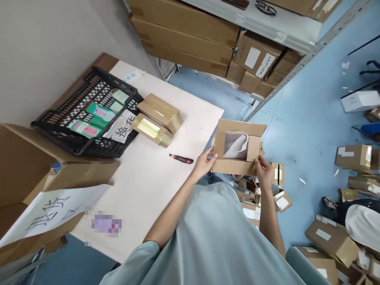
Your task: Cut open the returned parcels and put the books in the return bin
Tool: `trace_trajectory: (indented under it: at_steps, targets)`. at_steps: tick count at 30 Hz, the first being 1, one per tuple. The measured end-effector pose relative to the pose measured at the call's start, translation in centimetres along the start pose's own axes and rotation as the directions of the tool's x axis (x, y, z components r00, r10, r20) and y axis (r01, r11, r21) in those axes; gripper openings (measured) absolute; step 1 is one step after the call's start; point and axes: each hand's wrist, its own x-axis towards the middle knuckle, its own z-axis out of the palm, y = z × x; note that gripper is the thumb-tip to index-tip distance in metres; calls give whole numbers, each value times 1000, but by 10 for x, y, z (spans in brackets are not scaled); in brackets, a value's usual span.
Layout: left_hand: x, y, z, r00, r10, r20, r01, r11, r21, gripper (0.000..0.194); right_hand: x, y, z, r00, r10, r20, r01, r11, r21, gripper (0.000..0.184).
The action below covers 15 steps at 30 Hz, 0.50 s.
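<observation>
Both my hands hold an opened cardboard box (233, 166) just off the right edge of the table. Its flaps are spread, and crumpled white paper (235, 145) shows inside. My left hand (205, 161) grips the box's left side, thumb on the cardboard. With fingers pinched, my right hand (264, 171) has hold of the lower right corner. On the table, left of my left hand, lies a red and black utility knife (181, 159). Two taped brown boxes (162, 112) rest beyond the knife, one bearing a yellowish label.
A black plastic crate (97, 148) with green and pink packets stands on the white table (142, 190). Nearer is a big open carton (86, 174) with a handwritten sheet. A metal shelf (273, 33) rises ahead. Many cartons (331, 237) cover the blue floor at right.
</observation>
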Motion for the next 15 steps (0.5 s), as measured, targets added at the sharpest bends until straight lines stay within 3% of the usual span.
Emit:
trace_trajectory:
  at_steps: [3,6,10,15]
  targets:
    - [41,2,35,997,-66,49,64,997,46,60,30,23,-19,995,19,-97,-31,992,-125,77]
    - [59,0,48,995,-93,45,91,994,55,54,53,34,-26,992,25,-127,-50,979,-195,75]
    - [54,-6,34,992,-119,27,119,993,16,43,74,30,-8,1000,6,-12,-8,984,-175,73]
    - [30,-13,-2,973,-177,-146,166,982,-85,42,91,0,55,975,-78,206,114,979,-168,76]
